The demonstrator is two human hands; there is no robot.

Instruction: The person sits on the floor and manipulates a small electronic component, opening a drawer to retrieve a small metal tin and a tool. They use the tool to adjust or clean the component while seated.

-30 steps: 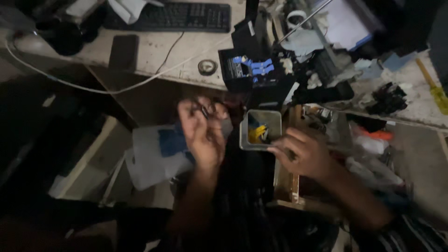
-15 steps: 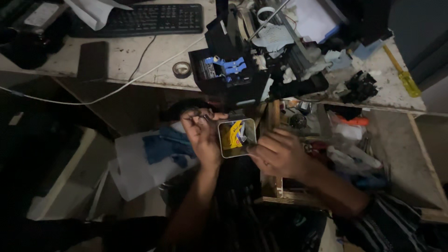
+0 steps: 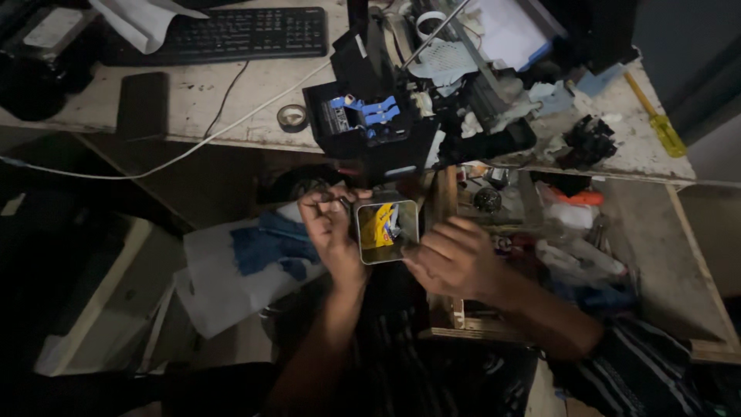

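Head view shows the small square tin [image 3: 387,232] higher in the frame than a second ago, now just under the black printer part [image 3: 370,131] with blue clips that overhangs the worktop [image 3: 208,100] edge. The whole scene has shifted: the keyboard [image 3: 224,32] and dark phone [image 3: 143,104] sit further right and lower than before, so the camera has tilted.

The left hand [image 3: 332,232] has risen with the tin and lies against its left wall, forearm coming up from the bottom of the picture. Its fingers [image 3: 320,202] are curled together at the top, pinching something small and dark; what it is cannot be made out.

The right hand [image 3: 455,259] has closed in from the right and touches the tin's lower right corner, where earlier it lay a little apart. Its fingers [image 3: 432,235] are loosely bent and lie side by side, pointing left toward the tin, wrist angled down to the right.

Inside the tin a yellow piece [image 3: 378,225] shows beside something pale.
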